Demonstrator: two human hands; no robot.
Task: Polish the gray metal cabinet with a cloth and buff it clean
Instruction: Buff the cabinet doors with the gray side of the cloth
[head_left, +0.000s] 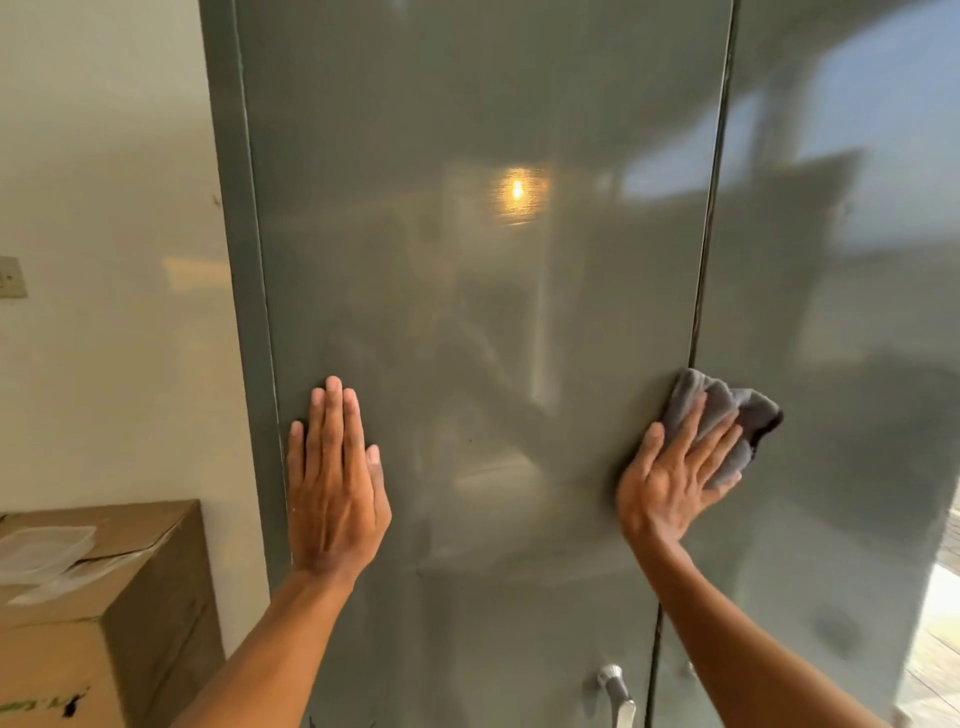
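- The cabinet (467, 260) door is bounded by a left edge and a seam (711, 208); bare panel is seen above.
- The left hand (335, 488) is laid flat beside the left edge, grasping nothing.
- The cloth (727, 410) is pressed over the seam by the right hand (670, 478), fingers straight.
- A handle (615, 688) is seen below, a box (130, 597) at left.

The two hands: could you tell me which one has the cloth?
The right hand, pressing the gray cloth at the seam between the doors; the left hand lies flat and bare on the cabinet door.
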